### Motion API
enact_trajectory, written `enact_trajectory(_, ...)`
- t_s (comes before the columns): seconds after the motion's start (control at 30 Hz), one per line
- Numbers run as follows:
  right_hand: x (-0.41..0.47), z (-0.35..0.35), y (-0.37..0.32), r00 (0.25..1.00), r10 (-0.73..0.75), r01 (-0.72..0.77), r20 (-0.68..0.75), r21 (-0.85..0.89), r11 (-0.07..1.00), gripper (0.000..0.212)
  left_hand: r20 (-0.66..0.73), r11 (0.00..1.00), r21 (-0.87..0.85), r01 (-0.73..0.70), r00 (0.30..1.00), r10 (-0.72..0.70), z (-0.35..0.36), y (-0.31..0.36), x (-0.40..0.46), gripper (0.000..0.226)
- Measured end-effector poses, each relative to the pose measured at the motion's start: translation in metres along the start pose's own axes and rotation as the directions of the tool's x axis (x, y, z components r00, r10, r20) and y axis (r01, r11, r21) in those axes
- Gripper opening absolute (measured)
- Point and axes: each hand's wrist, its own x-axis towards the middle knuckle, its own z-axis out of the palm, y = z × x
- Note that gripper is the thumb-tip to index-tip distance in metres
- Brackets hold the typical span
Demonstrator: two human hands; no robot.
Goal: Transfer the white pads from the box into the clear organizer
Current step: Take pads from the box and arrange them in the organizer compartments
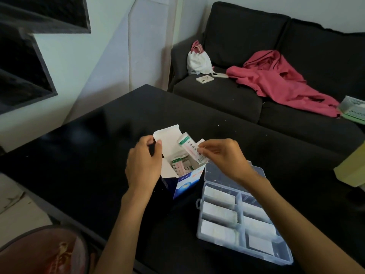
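Pad [192,148] — between fingertips, above box [185,179]

bare forearms [126,220], seemingly ringless (no sleeves)

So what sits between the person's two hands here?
In the head view, the open box stands between the left hand and right hand. The left holds its flap; the right pinches a wrapped pad above its opening.

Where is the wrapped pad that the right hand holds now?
In the head view the wrapped pad is mid-frame, pinched by the right hand above the open box, left of the clear organizer.
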Motion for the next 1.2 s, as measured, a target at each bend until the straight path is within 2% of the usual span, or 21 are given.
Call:
enact_trajectory(0.07, -0.009, 0.000, -0.004, 0.990, 0.133, -0.116, -0.057, 0.238, 0.964, 0.013, -0.161, 0.997, -0.014, -0.082, 0.984, 0.078, -0.003, 0.008, -0.003, 0.032)
enact_trajectory(0.13, -0.023, 0.000, -0.006, 0.960, 0.275, -0.218, -0.060, 0.460, 0.861, 0.010, -0.282, 0.978, -0.124, -0.166, 0.951, 0.125, -0.006, 0.022, -0.011, 0.026)
enact_trajectory(0.17, -0.029, 0.000, -0.005, 0.939, 0.343, -0.269, -0.034, 0.549, 0.791, 0.011, -0.323, 0.952, -0.213, -0.219, 0.936, 0.142, -0.006, 0.029, -0.017, 0.024)
enact_trajectory(0.23, -0.048, -0.005, 0.000, 0.893, 0.446, -0.357, 0.055, 0.689, 0.630, 0.012, -0.314, 0.872, -0.362, -0.330, 0.924, 0.219, 0.001, 0.044, -0.035, 0.035)
enact_trajectory(0.3, -0.068, -0.011, 0.010, 0.855, 0.498, -0.406, 0.145, 0.784, 0.469, 0.019, -0.179, 0.852, -0.393, -0.346, 0.938, 0.298, 0.012, 0.057, -0.056, 0.044)
enact_trajectory(0.37, -0.087, -0.017, 0.019, 0.822, 0.537, -0.425, 0.192, 0.833, 0.353, 0.024, 0.097, 0.904, -0.348, -0.250, 0.949, 0.299, 0.025, 0.065, -0.072, 0.037)
enact_trajectory(0.43, -0.102, -0.025, 0.028, 0.804, 0.556, -0.431, 0.211, 0.850, 0.302, 0.023, 0.410, 0.949, -0.300, -0.092, 0.886, 0.216, 0.040, 0.068, -0.082, 0.036)
enact_trajectory(0.5, -0.115, -0.034, 0.037, 0.789, 0.572, -0.458, 0.225, 0.835, 0.304, 0.019, 0.666, 0.960, -0.267, 0.088, 0.737, 0.118, 0.051, 0.073, -0.087, 0.050)
enact_trajectory(0.53, -0.119, -0.039, 0.041, 0.783, 0.578, -0.476, 0.229, 0.818, 0.322, 0.016, 0.749, 0.951, -0.264, 0.162, 0.656, 0.096, 0.053, 0.078, -0.088, 0.050)
enact_trajectory(0.6, -0.126, -0.047, 0.044, 0.763, 0.601, -0.533, 0.237, 0.758, 0.378, 0.016, 0.829, 0.928, -0.283, 0.243, 0.549, 0.109, 0.056, 0.083, -0.090, 0.038)
enact_trajectory(0.67, -0.134, -0.051, 0.050, 0.745, 0.630, -0.570, 0.219, 0.699, 0.431, 0.018, 0.857, 0.912, -0.305, 0.274, 0.496, 0.138, 0.061, 0.086, -0.093, 0.020)
enact_trajectory(0.73, -0.138, -0.049, 0.053, 0.739, 0.645, -0.573, 0.196, 0.686, 0.448, 0.016, 0.865, 0.911, -0.302, 0.281, 0.483, 0.138, 0.067, 0.083, -0.096, 0.015)
enact_trajectory(0.8, -0.141, -0.050, 0.057, 0.737, 0.653, -0.570, 0.172, 0.678, 0.465, 0.014, 0.857, 0.927, -0.272, 0.260, 0.503, 0.110, 0.077, 0.082, -0.102, 0.018)
enact_trajectory(0.87, -0.140, -0.048, 0.057, 0.745, 0.651, -0.564, 0.145, 0.659, 0.498, 0.014, 0.821, 0.928, -0.276, 0.251, 0.564, 0.092, 0.084, 0.081, -0.106, 0.018)
enact_trajectory(0.97, -0.136, -0.039, 0.057, 0.749, 0.662, -0.528, 0.032, 0.634, 0.566, 0.014, 0.746, 0.908, -0.325, 0.264, 0.662, 0.075, 0.091, 0.081, -0.113, 0.017)
enact_trajectory(1.03, -0.134, -0.033, 0.058, 0.742, 0.670, -0.503, -0.023, 0.642, 0.579, 0.013, 0.708, 0.889, -0.351, 0.295, 0.705, 0.045, 0.094, 0.079, -0.116, 0.018)
enact_trajectory(1.1, -0.134, -0.029, 0.060, 0.738, 0.675, -0.491, -0.005, 0.681, 0.542, 0.013, 0.712, 0.874, -0.349, 0.337, 0.702, 0.013, 0.094, 0.078, -0.115, 0.018)
enact_trajectory(1.2, -0.135, -0.032, 0.065, 0.719, 0.691, -0.494, 0.074, 0.754, 0.433, 0.020, 0.801, 0.882, -0.288, 0.374, 0.599, 0.007, 0.089, 0.076, -0.109, 0.017)
